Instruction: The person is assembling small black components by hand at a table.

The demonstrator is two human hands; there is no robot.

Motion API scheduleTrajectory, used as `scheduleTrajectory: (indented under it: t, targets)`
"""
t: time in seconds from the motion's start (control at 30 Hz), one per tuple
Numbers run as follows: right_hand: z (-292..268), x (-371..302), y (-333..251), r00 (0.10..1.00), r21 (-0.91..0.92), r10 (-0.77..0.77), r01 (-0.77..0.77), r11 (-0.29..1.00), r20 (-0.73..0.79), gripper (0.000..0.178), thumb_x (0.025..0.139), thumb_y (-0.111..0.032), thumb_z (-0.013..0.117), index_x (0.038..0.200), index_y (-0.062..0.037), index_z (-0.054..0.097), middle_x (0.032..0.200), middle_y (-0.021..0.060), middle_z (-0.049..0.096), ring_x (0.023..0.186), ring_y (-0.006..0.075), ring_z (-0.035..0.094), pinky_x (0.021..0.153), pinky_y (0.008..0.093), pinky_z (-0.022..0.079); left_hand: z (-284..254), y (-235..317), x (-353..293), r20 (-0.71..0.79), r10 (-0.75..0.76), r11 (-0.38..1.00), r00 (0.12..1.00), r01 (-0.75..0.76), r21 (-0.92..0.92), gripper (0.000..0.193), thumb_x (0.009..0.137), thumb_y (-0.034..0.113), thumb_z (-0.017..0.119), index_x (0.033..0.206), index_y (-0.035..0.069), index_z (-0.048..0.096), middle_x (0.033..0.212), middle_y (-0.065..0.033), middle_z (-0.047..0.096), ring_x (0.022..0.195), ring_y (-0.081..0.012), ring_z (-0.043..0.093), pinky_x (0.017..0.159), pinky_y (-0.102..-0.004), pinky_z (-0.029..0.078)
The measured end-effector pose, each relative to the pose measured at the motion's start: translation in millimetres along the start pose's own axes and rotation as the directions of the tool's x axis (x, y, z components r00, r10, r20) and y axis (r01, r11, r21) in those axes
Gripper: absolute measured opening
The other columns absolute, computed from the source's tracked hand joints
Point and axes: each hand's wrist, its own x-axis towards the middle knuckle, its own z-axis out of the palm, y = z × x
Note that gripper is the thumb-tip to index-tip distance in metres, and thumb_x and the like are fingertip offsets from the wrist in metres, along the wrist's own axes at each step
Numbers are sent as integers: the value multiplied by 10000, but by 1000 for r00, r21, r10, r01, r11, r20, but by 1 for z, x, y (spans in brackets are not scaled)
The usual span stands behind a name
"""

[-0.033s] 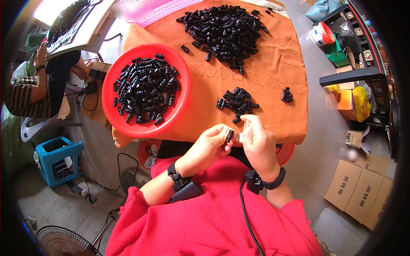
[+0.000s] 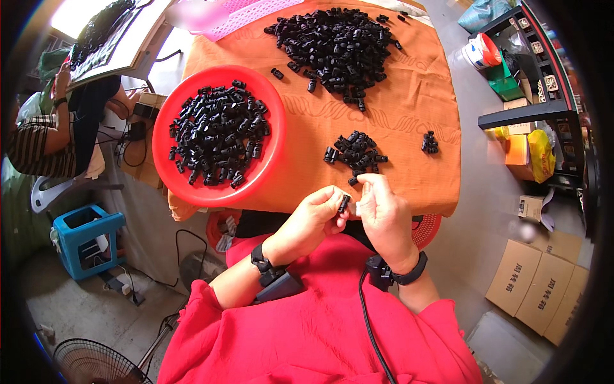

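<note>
My left hand (image 2: 320,211) pinches a small black cylindrical plastic piece (image 2: 344,203) between thumb and fingers, just off the table's near edge. Close by on its right, my right hand (image 2: 382,208) has its fingers curled together; a small pale spot shows at the fingertips, and I cannot make out what it is. Beyond the hands lies a small pile of similar black pieces (image 2: 357,152) on the orange cloth (image 2: 307,141). A red basin (image 2: 276,153) at the left holds many more. The largest heap of black pieces (image 2: 336,48) is at the far side.
A little cluster of pieces (image 2: 430,143) sits near the table's right edge. Behind the basin is a pink perforated tray (image 2: 249,14). A blue stool (image 2: 89,240) and a fan (image 2: 96,361) stand at left, a person in stripes (image 2: 45,141) beyond. Cardboard boxes (image 2: 537,288) lie at right.
My right hand has shifted very slightly toward my left hand and the piece. My left hand and the piles look the same.
</note>
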Motion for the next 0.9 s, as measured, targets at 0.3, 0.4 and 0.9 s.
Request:
scheduleTrajectory:
  t: [0.3,0.4,0.9]
  targets:
    - [4,-4,-4,977,357,118,-176,917,179,160,950,-134,641,1065,-43,577,710,132,647,636,277,689,560,367,520,-5,1,2,4,-11,999,1000,11,-42,165,1040,246,526,981,94,557,871,16,555,782,-94,523,716,-245,444]
    - [0,-1,-5,955,314,79,-171,934,285,193,951,-196,665,1026,-49,564,724,129,655,649,269,693,561,364,516,-5,2,3,-3,-7,1000,1000,7,-24,164,1031,246,546,941,110,539,882,21,553,808,-95,541,759,-261,473]
    - [1,0,2,980,349,74,-135,928,183,92,1002,-114,590,983,-26,570,743,70,621,655,132,618,590,293,499,-1,17,-6,3,42,954,999,-41,297,245,1070,304,460,1040,81,557,829,4,594,655,-60,575,524,-203,424]
